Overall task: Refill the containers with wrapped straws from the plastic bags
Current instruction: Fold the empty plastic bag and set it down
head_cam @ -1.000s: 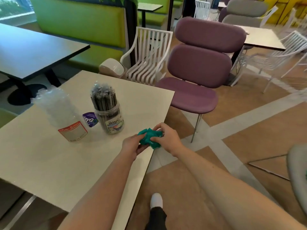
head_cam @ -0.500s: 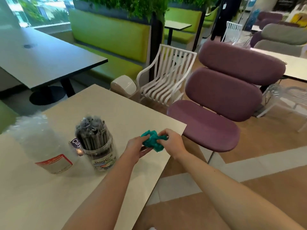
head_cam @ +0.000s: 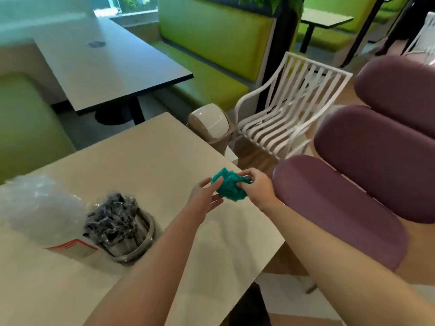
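Head view, both hands (head_cam: 231,192) on teal wad (head_cam: 229,187), jar (head_cam: 122,228) label unreadable

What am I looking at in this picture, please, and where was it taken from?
There is no machine here. A camera worn on a person's head looks down at their two bare arms. The right hand grips a crumpled teal bag; the left hand is relaxed, its fingers touching that bag. On the beige table stand a clear container full of dark wrapped straws and, beside it, a clear plastic bag with a red label. A purple chair stands to the right.
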The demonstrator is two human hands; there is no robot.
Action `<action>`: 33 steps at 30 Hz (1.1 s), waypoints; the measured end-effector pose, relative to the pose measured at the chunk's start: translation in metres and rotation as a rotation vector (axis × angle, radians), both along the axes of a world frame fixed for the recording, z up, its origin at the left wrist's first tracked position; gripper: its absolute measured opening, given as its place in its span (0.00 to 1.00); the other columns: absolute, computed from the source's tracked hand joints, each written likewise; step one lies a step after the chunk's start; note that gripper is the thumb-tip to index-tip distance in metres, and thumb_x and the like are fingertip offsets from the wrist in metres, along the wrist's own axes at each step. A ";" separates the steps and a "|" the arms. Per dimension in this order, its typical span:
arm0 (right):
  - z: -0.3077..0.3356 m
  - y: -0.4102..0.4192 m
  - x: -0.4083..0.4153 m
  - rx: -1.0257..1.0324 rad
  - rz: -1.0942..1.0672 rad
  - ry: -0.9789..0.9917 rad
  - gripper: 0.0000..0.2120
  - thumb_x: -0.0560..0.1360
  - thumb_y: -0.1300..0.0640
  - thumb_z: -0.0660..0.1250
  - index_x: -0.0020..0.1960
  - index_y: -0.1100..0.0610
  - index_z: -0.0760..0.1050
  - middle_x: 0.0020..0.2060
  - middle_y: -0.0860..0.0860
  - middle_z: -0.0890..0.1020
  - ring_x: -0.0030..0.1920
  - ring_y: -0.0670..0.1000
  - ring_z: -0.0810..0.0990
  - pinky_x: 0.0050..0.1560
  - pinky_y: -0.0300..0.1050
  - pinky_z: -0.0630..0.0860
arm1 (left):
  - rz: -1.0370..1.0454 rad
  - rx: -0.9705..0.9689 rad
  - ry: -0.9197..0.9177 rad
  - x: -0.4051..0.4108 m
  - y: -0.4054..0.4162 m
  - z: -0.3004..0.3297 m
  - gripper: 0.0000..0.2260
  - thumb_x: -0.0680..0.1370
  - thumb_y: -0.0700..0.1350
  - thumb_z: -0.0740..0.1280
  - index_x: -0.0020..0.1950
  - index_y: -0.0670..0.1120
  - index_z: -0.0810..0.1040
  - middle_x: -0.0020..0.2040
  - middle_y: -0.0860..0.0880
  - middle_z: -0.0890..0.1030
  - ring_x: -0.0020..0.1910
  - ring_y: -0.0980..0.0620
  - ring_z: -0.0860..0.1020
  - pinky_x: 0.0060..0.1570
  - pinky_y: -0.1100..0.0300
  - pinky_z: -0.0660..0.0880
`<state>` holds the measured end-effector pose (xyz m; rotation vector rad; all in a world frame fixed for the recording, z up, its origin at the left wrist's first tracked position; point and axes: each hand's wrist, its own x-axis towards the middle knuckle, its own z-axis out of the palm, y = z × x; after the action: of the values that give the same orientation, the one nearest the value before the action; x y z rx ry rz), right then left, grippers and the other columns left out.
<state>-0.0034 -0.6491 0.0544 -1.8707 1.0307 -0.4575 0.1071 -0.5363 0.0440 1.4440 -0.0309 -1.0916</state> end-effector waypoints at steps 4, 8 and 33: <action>-0.014 -0.060 0.047 0.054 0.124 -0.033 0.08 0.76 0.64 0.68 0.50 0.53 0.77 0.50 0.50 0.79 0.53 0.50 0.80 0.45 0.34 0.78 | 0.071 0.021 -0.039 0.035 -0.043 -0.007 0.27 0.76 0.50 0.72 0.72 0.44 0.71 0.63 0.44 0.79 0.55 0.46 0.82 0.53 0.55 0.80; -0.019 -0.113 0.093 0.085 0.201 -0.039 0.08 0.76 0.65 0.68 0.49 0.53 0.78 0.50 0.50 0.80 0.53 0.49 0.80 0.47 0.35 0.78 | 0.192 0.058 -0.071 0.067 -0.087 -0.007 0.24 0.75 0.48 0.73 0.69 0.42 0.74 0.50 0.48 0.83 0.49 0.52 0.82 0.52 0.58 0.78; -0.114 -0.321 0.295 -0.417 0.467 0.022 0.10 0.77 0.61 0.67 0.56 0.54 0.79 0.55 0.49 0.76 0.57 0.49 0.75 0.58 0.45 0.78 | 0.353 0.626 -0.668 0.236 -0.290 -0.098 0.27 0.78 0.50 0.68 0.74 0.50 0.63 0.69 0.48 0.67 0.66 0.48 0.72 0.60 0.53 0.73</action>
<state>0.2920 -0.9698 -0.0599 -2.4070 0.5012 -0.3914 0.3431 -0.8262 -0.0537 2.2270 0.0977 -0.2899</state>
